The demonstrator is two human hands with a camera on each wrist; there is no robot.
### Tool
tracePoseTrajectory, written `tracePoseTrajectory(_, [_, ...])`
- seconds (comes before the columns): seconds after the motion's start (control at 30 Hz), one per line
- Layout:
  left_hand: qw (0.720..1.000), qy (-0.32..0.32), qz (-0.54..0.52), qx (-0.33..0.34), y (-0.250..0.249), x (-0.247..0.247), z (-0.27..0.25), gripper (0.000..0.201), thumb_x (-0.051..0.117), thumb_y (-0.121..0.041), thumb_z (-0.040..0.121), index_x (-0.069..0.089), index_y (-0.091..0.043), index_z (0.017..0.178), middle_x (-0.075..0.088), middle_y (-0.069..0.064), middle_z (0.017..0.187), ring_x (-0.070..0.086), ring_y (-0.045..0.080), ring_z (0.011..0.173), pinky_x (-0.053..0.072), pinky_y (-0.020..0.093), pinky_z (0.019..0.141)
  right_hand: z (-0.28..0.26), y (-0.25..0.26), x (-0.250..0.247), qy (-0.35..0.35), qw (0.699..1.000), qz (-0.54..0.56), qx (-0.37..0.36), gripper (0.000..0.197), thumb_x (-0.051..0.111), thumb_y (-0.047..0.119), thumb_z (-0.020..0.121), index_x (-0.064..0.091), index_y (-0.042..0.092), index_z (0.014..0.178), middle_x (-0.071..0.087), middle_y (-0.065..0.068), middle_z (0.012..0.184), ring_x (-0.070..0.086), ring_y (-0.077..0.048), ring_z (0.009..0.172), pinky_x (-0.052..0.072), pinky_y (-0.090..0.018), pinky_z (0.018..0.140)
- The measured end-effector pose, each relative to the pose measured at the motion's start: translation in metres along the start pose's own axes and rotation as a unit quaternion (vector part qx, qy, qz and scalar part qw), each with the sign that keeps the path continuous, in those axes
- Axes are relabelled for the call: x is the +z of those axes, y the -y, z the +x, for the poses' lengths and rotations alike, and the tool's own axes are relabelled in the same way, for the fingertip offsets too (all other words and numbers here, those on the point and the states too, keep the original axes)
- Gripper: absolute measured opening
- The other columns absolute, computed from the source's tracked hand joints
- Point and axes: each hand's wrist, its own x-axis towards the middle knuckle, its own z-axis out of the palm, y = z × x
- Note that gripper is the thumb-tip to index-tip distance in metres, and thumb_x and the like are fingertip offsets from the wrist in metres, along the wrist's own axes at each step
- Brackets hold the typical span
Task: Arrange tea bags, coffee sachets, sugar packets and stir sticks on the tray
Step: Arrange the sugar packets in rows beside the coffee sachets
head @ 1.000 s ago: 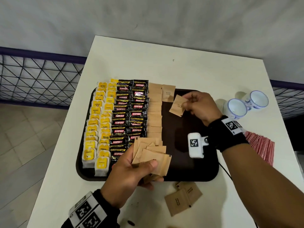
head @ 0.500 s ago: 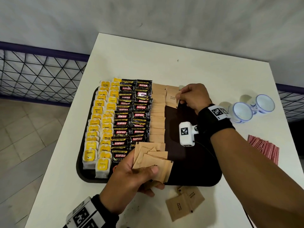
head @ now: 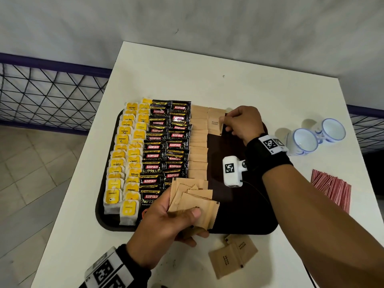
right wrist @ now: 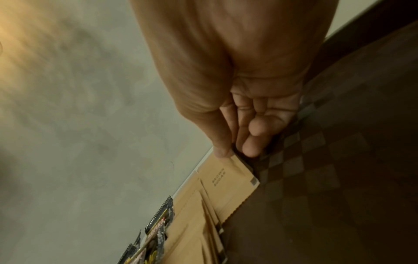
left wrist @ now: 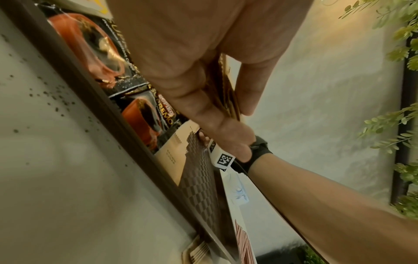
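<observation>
A dark brown tray (head: 245,208) holds two columns of yellow tea bags (head: 124,161), two columns of black coffee sachets (head: 166,146) and a column of brown sugar packets (head: 198,150). At the tray's far end my right hand (head: 227,122) pinches one sugar packet (head: 215,124) by its edge, laid just over another at the top of a second column; thumb and finger (right wrist: 220,151) grip the packet (right wrist: 228,180). Over the near edge, my left hand (head: 193,223) grips a fanned stack of sugar packets (head: 195,198), seen edge-on (left wrist: 228,85).
Two loose sugar packets (head: 232,259) lie on the white table (head: 187,75) just in front of the tray. Red stir sticks (head: 332,188) lie at the right, and two blue-and-white cups (head: 305,142) stand beyond them. A wire fence (head: 52,90) runs behind the table's left side.
My right hand carried the sugar packet from mid-tray to the far end and lowered it onto the second column. The left hand kept its stack near the front edge.
</observation>
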Motion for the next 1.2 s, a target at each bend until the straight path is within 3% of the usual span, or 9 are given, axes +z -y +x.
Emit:
tracePoseTrajectory(0.2, [1.000,-0.014,-0.009,0.008,-0.009,0.003,0.007,0.039,0.065,-0.007,0.090,0.057,-0.023,0.125,0.078,0.014,0.101,0.075,0.042,0.079,0.057,0.033,0.054,-0.039,0.004,-0.011,0.009,0.997,-0.001,-0.072,0.010,0.075,0.020,0.085,0.069,0.012,0.084,0.070,0.000,0.076,0.065,-0.012,0.060,0.045,-0.015,0.055])
tracePoseTrajectory(0.33, [0.998,-0.030,-0.031,0.037,-0.024,0.004,0.016,0.042,0.068,-0.015,0.081,0.061,-0.025,0.122,0.077,0.010,0.108,0.075,0.041,0.087,0.061,0.038,0.059,-0.093,0.016,-0.018,0.209,0.963,0.140,-0.102,0.009,0.077,0.016,0.085,0.070,0.016,0.092,0.068,0.003,0.076,0.062,-0.016,0.067,0.041,-0.019,0.048])
tracePoseTrajectory(0.43, [0.996,-0.039,-0.048,0.064,-0.034,0.005,0.024,0.039,0.070,-0.020,0.078,0.067,-0.027,0.117,0.076,0.007,0.112,0.075,0.033,0.097,0.063,0.046,0.067,-0.119,0.018,-0.021,0.322,0.927,0.155,-0.114,0.025,0.081,0.015,0.079,0.070,0.017,0.101,0.068,-0.003,0.094,0.062,-0.019,0.077,0.045,-0.024,0.049])
tracePoseTrajectory(0.53, [0.995,-0.041,-0.047,0.073,-0.038,0.007,0.030,0.038,0.068,-0.025,0.081,0.065,-0.028,0.119,0.075,0.002,0.115,0.075,0.028,0.101,0.062,0.045,0.069,-0.127,0.016,-0.016,0.301,0.935,0.149,-0.118,0.028,0.080,0.003,0.079,0.067,0.007,0.104,0.061,-0.016,0.097,0.058,-0.019,0.075,0.047,-0.025,0.048])
tracePoseTrajectory(0.7, [0.995,-0.033,-0.072,0.066,-0.040,0.005,0.033,0.047,0.068,-0.022,0.082,0.060,-0.027,0.128,0.074,0.005,0.118,0.074,0.032,0.102,0.061,0.046,0.069,-0.125,0.013,-0.015,0.286,0.939,0.154,-0.110,0.025,0.074,-0.004,0.082,0.069,0.012,0.101,0.061,-0.007,0.091,0.061,-0.016,0.072,0.051,-0.025,0.052])
tracePoseTrajectory(0.8, [0.993,-0.040,-0.090,0.062,-0.040,0.002,0.034,0.050,0.068,-0.016,0.078,0.061,-0.025,0.127,0.074,0.009,0.116,0.075,0.035,0.097,0.062,0.045,0.066,-0.125,0.013,-0.015,0.284,0.940,0.156,-0.109,0.020,0.071,-0.003,0.086,0.071,0.010,0.102,0.064,-0.014,0.094,0.064,-0.017,0.075,0.053,-0.025,0.055])
tracePoseTrajectory(1.0, [0.991,-0.064,-0.075,0.085,-0.038,0.003,0.036,0.047,0.069,-0.022,0.079,0.061,-0.033,0.124,0.076,0.004,0.111,0.076,0.031,0.091,0.062,0.041,0.062,-0.126,0.010,-0.012,0.300,0.935,0.134,-0.134,0.041,0.088,0.009,0.070,0.070,0.013,0.106,0.067,0.001,0.098,0.067,-0.018,0.096,0.056,-0.035,0.088])
tracePoseTrajectory(1.1, [0.992,-0.062,-0.073,0.087,-0.037,0.001,0.036,0.045,0.069,-0.022,0.079,0.062,-0.030,0.122,0.075,0.005,0.113,0.075,0.032,0.095,0.062,0.042,0.062,-0.125,0.011,-0.011,0.282,0.943,0.134,-0.116,0.036,0.086,0.003,0.072,0.070,0.012,0.103,0.068,-0.002,0.098,0.069,-0.027,0.096,0.059,-0.041,0.085])
tracePoseTrajectory(1.2, [0.992,-0.062,-0.065,0.085,-0.036,-0.001,0.036,0.045,0.070,-0.020,0.079,0.062,-0.027,0.122,0.075,0.006,0.114,0.075,0.033,0.098,0.062,0.042,0.063,-0.125,0.013,-0.014,0.282,0.943,0.143,-0.101,0.026,0.078,-0.002,0.080,0.069,0.007,0.102,0.070,-0.013,0.099,0.071,-0.025,0.085,0.059,-0.032,0.067])
